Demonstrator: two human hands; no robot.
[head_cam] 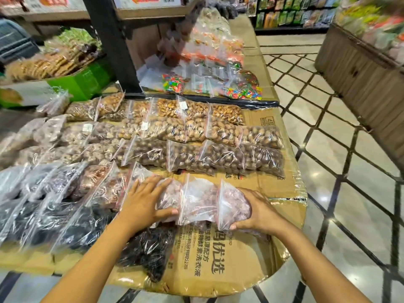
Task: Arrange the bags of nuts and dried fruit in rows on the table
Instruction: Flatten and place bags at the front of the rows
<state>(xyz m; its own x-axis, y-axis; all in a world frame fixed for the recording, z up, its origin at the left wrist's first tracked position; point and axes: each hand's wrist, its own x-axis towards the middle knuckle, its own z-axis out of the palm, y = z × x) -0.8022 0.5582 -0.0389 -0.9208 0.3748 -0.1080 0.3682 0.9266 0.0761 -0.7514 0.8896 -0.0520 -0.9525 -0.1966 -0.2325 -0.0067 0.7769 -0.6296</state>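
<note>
Clear zip bags of nuts and dried fruit lie in overlapping rows across the tabletop (282,189). I see golden nuts (196,109) in the far row, then pale shelled nuts (220,131), round brown nuts (220,157), and dark dried fruit (144,252) nearest. At near right, three pinkish-brown bags (197,201) stand tilted, overlapping one another.

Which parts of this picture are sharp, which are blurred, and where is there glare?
Head view: the left hand, right hand and near bags of nuts are sharp; the far shelves and edges are blurred; glare shows on the plastic bags and the floor tiles; straight lines bend, as from a wide lens.
</note>
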